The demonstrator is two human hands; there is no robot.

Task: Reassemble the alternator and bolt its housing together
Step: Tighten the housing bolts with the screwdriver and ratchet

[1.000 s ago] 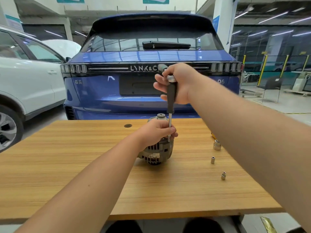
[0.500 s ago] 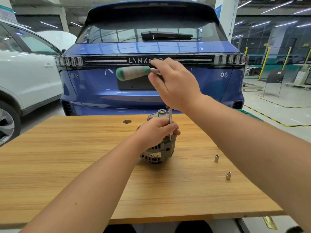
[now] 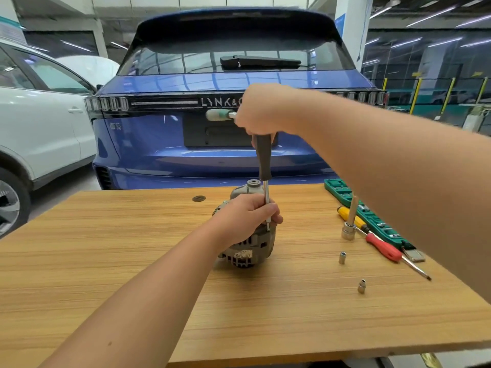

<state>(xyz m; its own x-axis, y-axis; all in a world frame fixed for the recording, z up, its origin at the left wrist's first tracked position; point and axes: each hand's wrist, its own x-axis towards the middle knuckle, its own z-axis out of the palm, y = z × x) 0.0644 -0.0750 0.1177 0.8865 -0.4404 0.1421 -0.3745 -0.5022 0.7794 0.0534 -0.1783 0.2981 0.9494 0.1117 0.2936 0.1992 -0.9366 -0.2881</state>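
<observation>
A grey alternator [image 3: 248,251] stands on the wooden table [image 3: 132,261], pulley end up. My left hand [image 3: 245,217] grips its upper housing and curls around the thin steel shaft of a T-handle driver [image 3: 264,160]. That driver stands upright, its tip down at the housing's right edge beside my fingers. My right hand [image 3: 261,110] grips the driver's top, where a green-tipped cross handle sticks out to the left. The bolt under the tip is hidden.
To the right lie a socket on an extension [image 3: 348,231], two small loose sockets [image 3: 342,257] [image 3: 361,286], red and yellow screwdrivers [image 3: 382,245] and a green socket tray [image 3: 366,213]. A blue car [image 3: 233,144] stands just behind the table, a white car [image 3: 39,128] at left.
The cross handle has swung round under my right hand, which has risen a little on the driver. My left hand and the alternator stay put. The view has shifted, bringing the tools on the right into sight.
</observation>
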